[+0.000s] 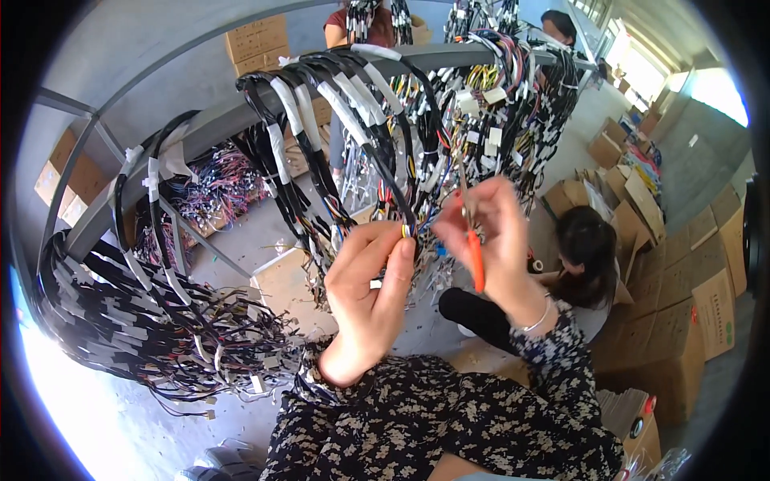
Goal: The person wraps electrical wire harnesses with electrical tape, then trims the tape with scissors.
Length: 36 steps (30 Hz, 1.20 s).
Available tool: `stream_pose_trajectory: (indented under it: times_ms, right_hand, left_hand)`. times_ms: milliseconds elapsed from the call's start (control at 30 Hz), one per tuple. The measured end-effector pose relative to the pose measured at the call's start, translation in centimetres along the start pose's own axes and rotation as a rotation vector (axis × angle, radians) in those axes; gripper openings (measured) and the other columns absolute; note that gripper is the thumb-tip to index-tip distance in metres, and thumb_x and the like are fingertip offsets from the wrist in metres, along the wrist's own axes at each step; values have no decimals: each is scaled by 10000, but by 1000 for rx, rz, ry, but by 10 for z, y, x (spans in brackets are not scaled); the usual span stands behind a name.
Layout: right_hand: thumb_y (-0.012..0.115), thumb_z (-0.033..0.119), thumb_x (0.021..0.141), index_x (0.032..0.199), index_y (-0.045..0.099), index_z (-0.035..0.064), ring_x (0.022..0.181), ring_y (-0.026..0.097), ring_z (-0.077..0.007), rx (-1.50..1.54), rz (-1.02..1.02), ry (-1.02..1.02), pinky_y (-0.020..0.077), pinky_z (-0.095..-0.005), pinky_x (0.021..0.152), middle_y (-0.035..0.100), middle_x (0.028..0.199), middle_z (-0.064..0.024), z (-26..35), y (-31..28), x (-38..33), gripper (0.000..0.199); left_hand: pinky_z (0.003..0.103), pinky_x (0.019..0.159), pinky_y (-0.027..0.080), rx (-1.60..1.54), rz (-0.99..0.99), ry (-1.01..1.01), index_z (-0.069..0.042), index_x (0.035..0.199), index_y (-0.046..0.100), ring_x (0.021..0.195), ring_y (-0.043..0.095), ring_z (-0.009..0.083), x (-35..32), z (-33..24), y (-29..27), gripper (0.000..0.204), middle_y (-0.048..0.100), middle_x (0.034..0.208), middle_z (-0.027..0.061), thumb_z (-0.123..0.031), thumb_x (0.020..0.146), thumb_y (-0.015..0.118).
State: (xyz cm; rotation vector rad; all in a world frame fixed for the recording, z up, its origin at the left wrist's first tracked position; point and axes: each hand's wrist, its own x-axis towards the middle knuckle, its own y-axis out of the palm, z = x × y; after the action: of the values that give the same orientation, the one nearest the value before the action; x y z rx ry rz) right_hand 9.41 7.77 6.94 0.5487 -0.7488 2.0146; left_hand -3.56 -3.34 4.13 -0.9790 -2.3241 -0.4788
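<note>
Between the thumb and fingertips of my left hand [362, 276] is the lower end of a black-wrapped wire harness [391, 186], where a few coloured wires show. My right hand [504, 232], a little blurred, has its fingers around orange-handled scissors [477, 263]. Their blades point upward, just right of the pinched wires and apart from them. More harnesses with white tape [303, 120] hang over the grey rail, close behind my left hand.
The grey metal rail [204, 120] crosses ahead. Thick harness bundles [104, 313] hang at left, others with pale connectors [481, 120] at far right. A person [585, 248] crouches at right near cardboard boxes [674, 297]. Two more people are behind the rack.
</note>
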Motion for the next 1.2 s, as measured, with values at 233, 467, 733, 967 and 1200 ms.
stream_pose_trajectory:
  times_ms: [233,467,733,967,1200]
  right_hand:
    - [757,-75,806,1115,447,27,1059,623,-155,744,-81,255,512,-300,915,627,1107,-107,-1,52,-29,449]
    - [732,-105,820,1125,417,35,931,622,-102,633,-137,178,532,-239,783,622,1119,-114,-1,54,-27,460]
    - [793,-25,799,1078,427,40,808,611,-90,489,-192,108,503,-211,662,637,963,-101,-11,58,-32,465]
    - [763,-92,792,1067,409,36,880,601,-133,746,-157,47,496,-272,806,587,1015,-118,-12,63,-38,466]
    - [764,-102,788,1036,386,50,867,601,-140,676,-82,91,495,-288,808,537,982,-83,-14,61,-39,476]
  left_hand:
    - [267,640,531,224,-24,20,35,961,694,700,690,173,13,-22,1,146,704,849,107,23,823,740]
    - [317,585,529,598,74,319,-11,942,696,649,674,250,26,-34,0,159,702,817,118,-13,795,755]
    - [332,594,555,912,264,646,28,1003,629,727,672,245,38,-43,-5,306,652,868,107,7,709,710]
    - [306,551,511,1213,489,741,-6,913,579,710,617,189,42,-63,-9,280,565,808,57,-127,671,650]
    - [316,570,492,1335,670,669,-70,802,497,684,594,201,60,-69,-13,207,516,743,50,-137,675,647]
